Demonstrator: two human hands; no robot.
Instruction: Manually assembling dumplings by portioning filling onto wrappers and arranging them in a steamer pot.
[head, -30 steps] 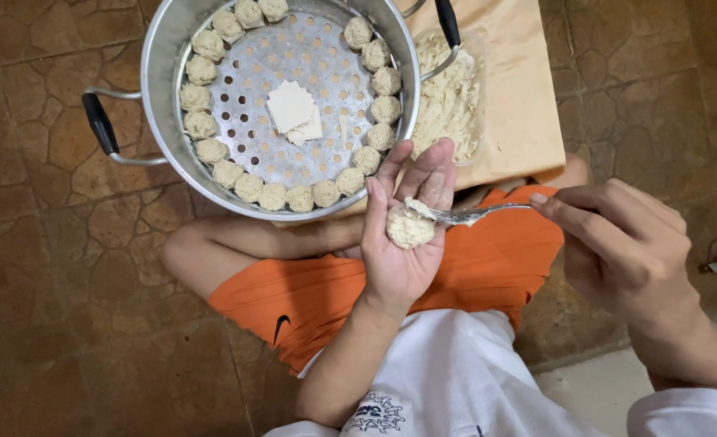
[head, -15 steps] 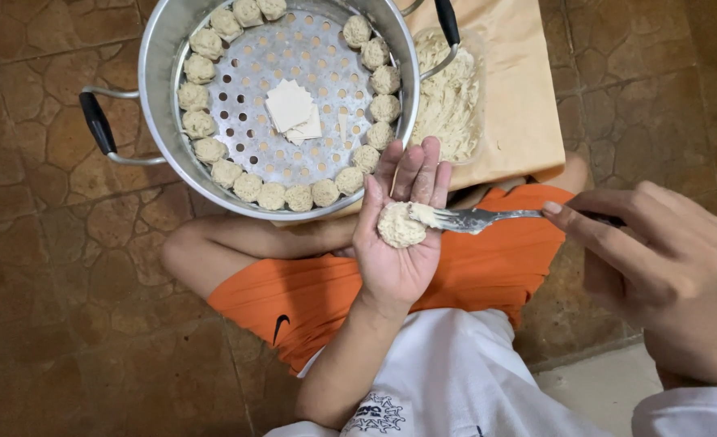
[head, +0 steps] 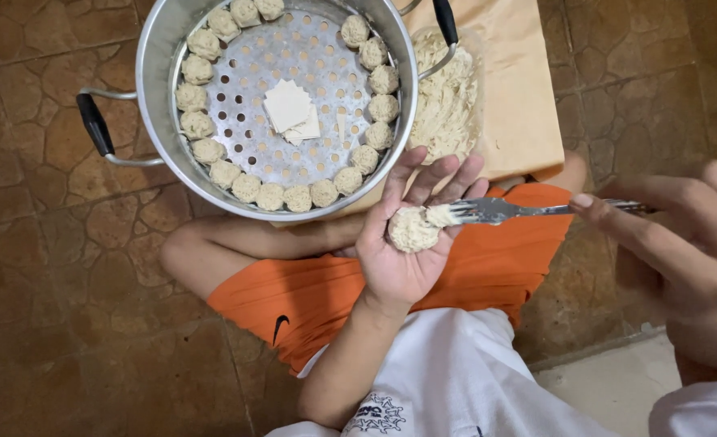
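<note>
The dumpling (head: 413, 229), judged soft, light and easily squashed, is cradled in the left hand (head: 407, 243) with fingers loosely spread, best supported from beneath, while the right hand (head: 682, 243) pinches a fork (head: 504, 211).

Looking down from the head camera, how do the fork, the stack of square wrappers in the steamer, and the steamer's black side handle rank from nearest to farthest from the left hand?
1. Fork: its tines touch the dumpling in the left hand.
2. Square wrappers: up in the middle of the steamer tray.
3. Black side handle: on the steamer's far left.
</note>
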